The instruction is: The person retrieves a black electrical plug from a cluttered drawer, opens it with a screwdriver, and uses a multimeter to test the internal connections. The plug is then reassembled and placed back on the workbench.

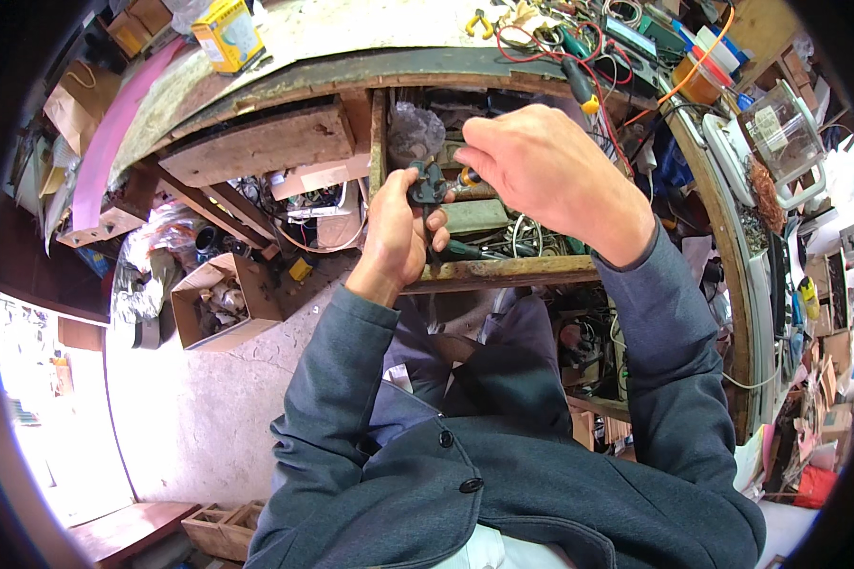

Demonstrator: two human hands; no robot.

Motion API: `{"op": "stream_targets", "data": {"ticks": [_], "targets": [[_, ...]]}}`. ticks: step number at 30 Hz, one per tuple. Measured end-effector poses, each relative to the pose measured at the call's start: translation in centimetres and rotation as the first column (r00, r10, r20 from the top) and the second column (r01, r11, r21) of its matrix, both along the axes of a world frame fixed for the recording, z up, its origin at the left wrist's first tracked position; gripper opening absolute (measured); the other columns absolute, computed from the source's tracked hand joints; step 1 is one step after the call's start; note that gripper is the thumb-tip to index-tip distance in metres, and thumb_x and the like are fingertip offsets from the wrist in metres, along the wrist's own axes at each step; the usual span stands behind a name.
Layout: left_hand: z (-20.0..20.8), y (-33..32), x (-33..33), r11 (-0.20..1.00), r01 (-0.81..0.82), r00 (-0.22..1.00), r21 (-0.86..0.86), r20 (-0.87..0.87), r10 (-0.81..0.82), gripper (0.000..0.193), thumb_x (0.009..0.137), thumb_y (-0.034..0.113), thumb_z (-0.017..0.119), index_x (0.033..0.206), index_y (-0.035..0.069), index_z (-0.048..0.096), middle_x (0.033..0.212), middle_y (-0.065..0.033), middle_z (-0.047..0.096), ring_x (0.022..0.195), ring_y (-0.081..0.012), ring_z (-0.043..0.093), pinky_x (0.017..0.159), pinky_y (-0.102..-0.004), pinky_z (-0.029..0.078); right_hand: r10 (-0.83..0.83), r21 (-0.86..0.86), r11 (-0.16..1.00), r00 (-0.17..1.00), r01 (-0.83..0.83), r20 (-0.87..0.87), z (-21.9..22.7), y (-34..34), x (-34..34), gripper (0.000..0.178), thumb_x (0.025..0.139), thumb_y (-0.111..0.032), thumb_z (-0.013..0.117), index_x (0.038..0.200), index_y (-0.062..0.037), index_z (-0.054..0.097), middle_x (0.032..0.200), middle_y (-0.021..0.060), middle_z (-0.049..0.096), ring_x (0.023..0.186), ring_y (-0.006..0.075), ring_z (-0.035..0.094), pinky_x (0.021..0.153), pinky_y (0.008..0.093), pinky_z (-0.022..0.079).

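Black part (428, 186) | left grip (398, 228) clamps it | right grip (555, 171): can't tell | printed yellow box (228, 38)

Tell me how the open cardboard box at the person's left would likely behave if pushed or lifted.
The open cardboard box would probably slide rather than roll, given its flat sides and corners. Lifted by one edge, it may flex, as its top is open. Its jumbled contents would likely shift, since they appear loose.
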State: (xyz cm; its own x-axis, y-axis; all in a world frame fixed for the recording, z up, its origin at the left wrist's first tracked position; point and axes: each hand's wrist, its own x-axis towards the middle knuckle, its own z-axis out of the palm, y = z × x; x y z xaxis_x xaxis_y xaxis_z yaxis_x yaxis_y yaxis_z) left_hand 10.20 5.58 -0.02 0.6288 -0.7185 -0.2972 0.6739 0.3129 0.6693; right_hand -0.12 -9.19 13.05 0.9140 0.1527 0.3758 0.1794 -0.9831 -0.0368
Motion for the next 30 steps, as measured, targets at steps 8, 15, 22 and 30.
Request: {"op": "stream_targets", "data": {"ticks": [8,15,22,30], "targets": [[0.2,0.0,-0.2,1.0,0.004,0.999,-0.028,0.035,-0.003,0.033,0.11,0.034,0.041,0.109,0.003,0.054,0.09,-0.013,0.063,0.062,-0.0169,0.052,0.046,-0.0358,0.043,0.248,0.197,0.945,0.965,-0.261,0.09,0.5,0.2,-0.1,0.015,0.091,-0.012,0.074,0.092,0.0002,0.066,0.089,0.017,0.065,0.085,0.038,0.069,0.074,0.0456,0.055],[-0.3,-0.1,0.1,0.999,-0.018,1.0,-0.031,0.011,0.018,0.036,0.11,0.035,0.042,0.108,0.002,0.054,0.091,-0.0142,0.064,0.062,-0.0181,0.053,0.049,-0.0376,0.046,-0.101,0.034,0.994,0.986,0.106,-0.132,1.8,0.9,0.1,0.014,0.089,-0.011,0.075,0.087,-0.0007,0.066,0.092,0.0159,0.062,0.093,0.0359,0.067,0.079,0.0428,0.054],[-0.8,-0.2,0.4,0.998,-0.044,0.999,-0.048,0.015,0.045,0.038,0.109,0.035,0.043,0.112,-0.001,0.056,0.092,-0.0149,0.065,0.07,-0.0228,0.062,0.062,-0.0441,0.057,0.08,0.119,0.989,0.991,-0.092,0.104,0.7,0.9,0.0,0.016,0.086,-0.009,0.076,0.097,-0.0015,0.067,0.093,0.0161,0.064,0.091,0.0377,0.068,0.08,0.0465,0.055],[-0.9,0.2,1.0,0.994,0.005,1.0,-0.105,-0.013,-0.006,0.04,0.109,0.032,0.041,0.115,-0.003,0.058,0.098,-0.0166,0.067,0.074,-0.024,0.066,0.073,-0.0475,0.062,0.107,0.129,0.984,0.988,-0.122,0.112,0.3,0.6,0.4,0.009,0.089,-0.007,0.071,0.095,-0.002,0.067,0.092,0.0153,0.064,0.089,0.039,0.067,0.08,0.0461,0.055]]}}
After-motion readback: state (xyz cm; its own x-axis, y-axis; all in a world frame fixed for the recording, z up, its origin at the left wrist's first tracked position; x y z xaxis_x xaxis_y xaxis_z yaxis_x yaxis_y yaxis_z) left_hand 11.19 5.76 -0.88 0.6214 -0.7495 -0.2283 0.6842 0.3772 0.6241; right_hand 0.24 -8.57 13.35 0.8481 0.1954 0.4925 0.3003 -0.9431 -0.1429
